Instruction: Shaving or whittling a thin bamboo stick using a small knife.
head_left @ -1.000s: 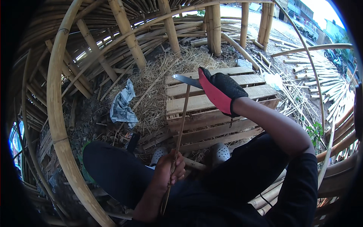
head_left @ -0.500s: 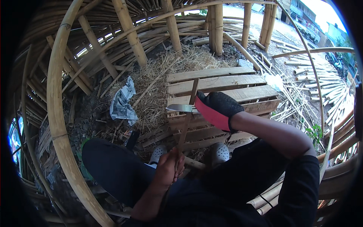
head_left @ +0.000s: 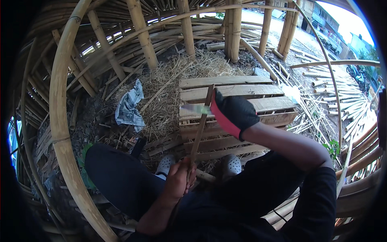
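My bare left hand [head_left: 178, 178] is closed around the lower end of a narrow brown bamboo strip [head_left: 199, 135], which slants up and away from my lap. My right hand [head_left: 235, 115], in a black and red glove, is closed on a knife; the glove hides its handle. The knife's blade [head_left: 194, 108], smeared by motion, points left and lies across the strip's upper part. Beyond the strip stands a slatted wooden crate [head_left: 234, 88], and both hands are above or in front of it.
Straw [head_left: 161, 109] covers the ground left of the crate, with a crumpled newspaper [head_left: 130, 105] on it. A thick bent bamboo pole [head_left: 60, 109] arches along my left. Bamboo posts [head_left: 233, 34] stand behind, and cut bamboo poles [head_left: 342, 90] lie at the right.
The knife has shifted slightly upward along the strip, and its blade is now blurred. My left hand keeps its hold on the strip. The whole view has moved a little.
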A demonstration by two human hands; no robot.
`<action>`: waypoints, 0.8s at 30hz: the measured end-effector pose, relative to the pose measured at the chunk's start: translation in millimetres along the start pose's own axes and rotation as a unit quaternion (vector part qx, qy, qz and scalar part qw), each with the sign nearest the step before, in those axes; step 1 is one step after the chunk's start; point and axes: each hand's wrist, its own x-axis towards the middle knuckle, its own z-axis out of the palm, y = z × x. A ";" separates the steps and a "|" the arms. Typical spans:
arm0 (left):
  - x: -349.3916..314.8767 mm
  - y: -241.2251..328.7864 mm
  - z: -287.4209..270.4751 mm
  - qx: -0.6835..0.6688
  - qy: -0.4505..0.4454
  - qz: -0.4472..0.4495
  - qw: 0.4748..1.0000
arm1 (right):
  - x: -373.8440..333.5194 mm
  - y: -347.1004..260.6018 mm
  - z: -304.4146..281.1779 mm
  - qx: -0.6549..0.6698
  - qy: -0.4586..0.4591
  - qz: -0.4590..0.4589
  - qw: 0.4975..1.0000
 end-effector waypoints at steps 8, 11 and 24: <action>-1.0 -1.6 -4.1 -0.009 0.005 0.004 1.000 | 2.8 -16.8 -16.0 0.036 -0.032 0.059 0.997; 2.0 -2.4 0.0 0.022 0.014 0.011 1.000 | -15.4 -3.3 16.1 0.022 0.014 -0.024 0.999; 0.3 -0.2 0.3 0.011 0.009 0.001 1.000 | 13.3 3.3 -15.7 -0.062 0.023 -0.034 0.997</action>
